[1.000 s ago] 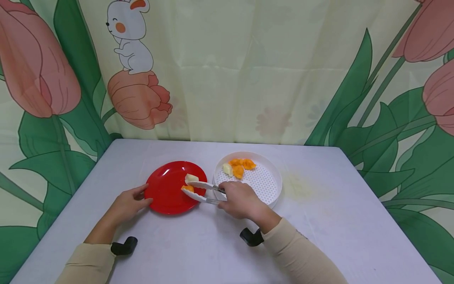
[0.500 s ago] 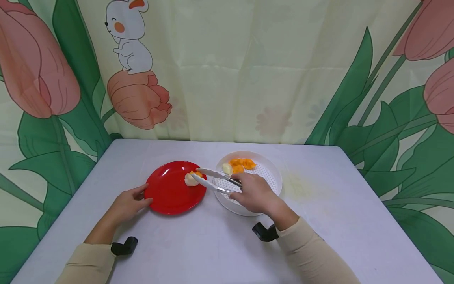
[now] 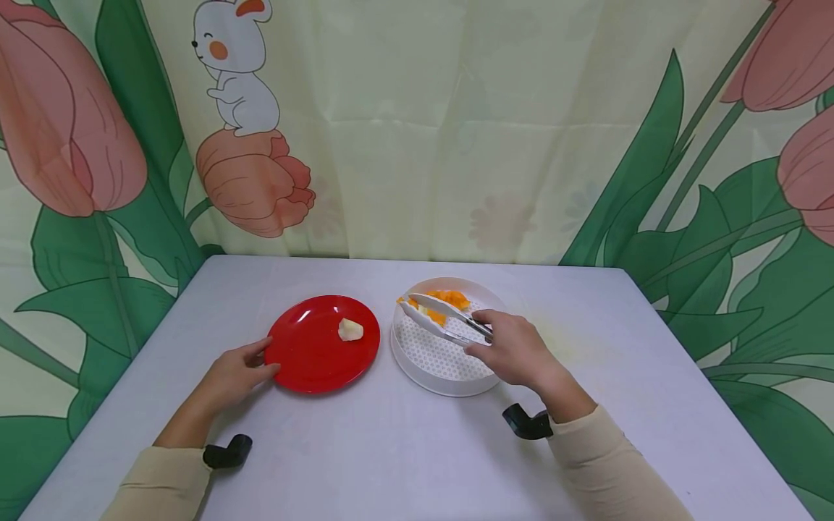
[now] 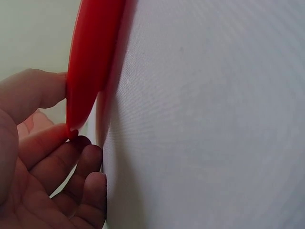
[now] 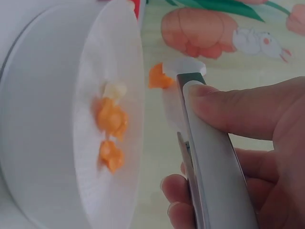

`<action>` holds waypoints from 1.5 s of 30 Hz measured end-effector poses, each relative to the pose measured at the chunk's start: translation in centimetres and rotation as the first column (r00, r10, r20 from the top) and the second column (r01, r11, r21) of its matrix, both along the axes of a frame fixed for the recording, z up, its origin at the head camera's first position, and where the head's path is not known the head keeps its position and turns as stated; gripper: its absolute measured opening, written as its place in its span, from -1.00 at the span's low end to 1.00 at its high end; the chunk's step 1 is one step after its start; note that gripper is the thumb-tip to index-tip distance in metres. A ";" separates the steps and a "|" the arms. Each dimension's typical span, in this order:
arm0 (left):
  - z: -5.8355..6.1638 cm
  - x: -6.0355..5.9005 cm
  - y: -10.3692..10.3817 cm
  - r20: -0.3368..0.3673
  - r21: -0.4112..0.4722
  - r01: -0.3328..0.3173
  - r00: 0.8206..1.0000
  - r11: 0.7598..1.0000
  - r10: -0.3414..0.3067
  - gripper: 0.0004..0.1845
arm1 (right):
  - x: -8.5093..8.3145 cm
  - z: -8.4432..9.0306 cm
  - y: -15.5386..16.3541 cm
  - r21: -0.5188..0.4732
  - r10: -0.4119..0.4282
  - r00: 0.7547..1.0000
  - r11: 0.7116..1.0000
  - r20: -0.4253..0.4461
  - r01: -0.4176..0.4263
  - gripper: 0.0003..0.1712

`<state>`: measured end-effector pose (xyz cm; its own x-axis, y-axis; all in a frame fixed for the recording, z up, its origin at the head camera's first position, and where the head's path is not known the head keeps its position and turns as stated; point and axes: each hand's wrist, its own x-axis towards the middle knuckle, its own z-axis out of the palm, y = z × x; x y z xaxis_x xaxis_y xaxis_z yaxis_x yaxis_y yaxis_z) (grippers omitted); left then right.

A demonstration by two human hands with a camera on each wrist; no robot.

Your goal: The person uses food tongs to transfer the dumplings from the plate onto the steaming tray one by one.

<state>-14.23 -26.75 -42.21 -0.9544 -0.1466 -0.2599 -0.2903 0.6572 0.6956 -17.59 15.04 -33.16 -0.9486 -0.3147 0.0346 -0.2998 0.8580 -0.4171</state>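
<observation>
My left hand pinches the left rim of a red plate, the thumb on one face and fingertips at the other in the left wrist view. One whitish dumpling sits on the plate's right part. With my right hand I hold silver tongs with white tips over a round white perforated steamer tray. An orange dumpling is between the tong tips, raised above the tray's rim in the right wrist view. Inside the tray lie several orange dumplings and a whitish one.
A white cloth covers the table, with a faint yellowish stain right of the tray. Behind the far edge hangs a curtain printed with tulips and a rabbit. A black wrist camera mount sticks out from each sleeve.
The tongs have taken the orange dumpling off the red plate and moved right, over the white tray. The whitish dumpling beside it shifted slightly. My left hand has stayed at the rim.
</observation>
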 end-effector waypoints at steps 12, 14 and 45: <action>0.0 0.0 -0.1 0.017 0.011 0.010 1.000 1.000 -0.010 -0.08 | -0.4 -1.6 4.5 0.060 -0.127 0.992 0.990 0.009 0.126 -0.36; 0.0 0.1 -0.1 0.020 0.011 0.011 1.000 1.000 -0.011 -0.07 | -0.5 -1.8 4.8 0.067 -0.144 0.989 0.988 0.027 0.142 -0.34; 0.2 0.1 0.0 0.017 0.006 0.018 1.000 1.000 -0.019 -0.05 | -1.1 -1.6 2.8 0.069 -0.138 0.990 0.988 -0.006 0.138 -0.28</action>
